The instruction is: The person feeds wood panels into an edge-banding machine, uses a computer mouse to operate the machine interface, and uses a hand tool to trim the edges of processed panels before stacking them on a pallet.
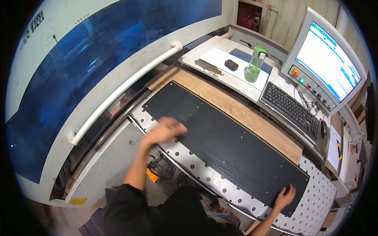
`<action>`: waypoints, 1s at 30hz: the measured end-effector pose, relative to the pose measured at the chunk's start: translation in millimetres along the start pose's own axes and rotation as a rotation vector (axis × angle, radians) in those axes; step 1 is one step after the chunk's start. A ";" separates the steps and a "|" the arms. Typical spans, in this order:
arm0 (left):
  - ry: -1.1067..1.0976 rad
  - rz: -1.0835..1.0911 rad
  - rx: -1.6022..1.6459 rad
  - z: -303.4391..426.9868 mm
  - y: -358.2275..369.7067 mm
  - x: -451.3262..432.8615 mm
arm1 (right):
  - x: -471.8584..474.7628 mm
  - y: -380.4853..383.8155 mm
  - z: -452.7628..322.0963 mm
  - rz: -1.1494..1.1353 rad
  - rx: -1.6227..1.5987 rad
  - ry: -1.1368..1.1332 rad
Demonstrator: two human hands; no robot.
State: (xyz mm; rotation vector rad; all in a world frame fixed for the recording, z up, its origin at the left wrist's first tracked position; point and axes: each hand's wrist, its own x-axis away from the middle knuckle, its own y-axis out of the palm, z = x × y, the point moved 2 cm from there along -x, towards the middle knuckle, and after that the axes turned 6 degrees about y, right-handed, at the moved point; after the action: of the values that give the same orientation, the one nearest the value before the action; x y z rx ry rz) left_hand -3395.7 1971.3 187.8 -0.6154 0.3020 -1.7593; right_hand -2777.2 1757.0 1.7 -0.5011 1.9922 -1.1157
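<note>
A long black drilled panel [218, 141] lies on a white table with ball rollers [206, 174], on top of or against a wood-grain board [236, 112] that shows along its far side. My left hand [166, 129] is over the panel's near edge, left of its middle; it is blurred, the fingers partly curled, and nothing shows in it. Near the panel's right end my right hand [285, 197] rests on or just above the black surface, fingers apart, holding nothing. Small holes dot the panel.
Left stands a large machine with a blue window [88, 59] and a white handle bar [127, 94]. Beyond the boards, a worktop [192, 56] holds a green bottle [254, 66], a small black device [231, 65], a keyboard [291, 109] and a mouse [324, 129], beside a control monitor [327, 59].
</note>
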 end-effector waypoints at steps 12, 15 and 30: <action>0.098 1.450 -0.629 -145.5 -256.8 50.6 | 27.1 1.3 165.9 0.136 0.186 0.317; 0.075 1.425 -0.724 -190.3 -260.9 40.9 | 50.2 -15.6 153.6 0.159 0.147 0.342; 0.624 0.983 -0.728 -163.5 54.7 54.1 | 265.8 -148.7 88.7 -0.008 -0.097 0.894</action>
State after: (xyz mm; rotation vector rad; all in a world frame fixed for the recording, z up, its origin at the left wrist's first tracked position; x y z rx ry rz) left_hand -3450.4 1885.8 38.3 -0.2816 1.4480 -0.7893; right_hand -2876.2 1456.2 -17.2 -0.0296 2.8076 -1.3981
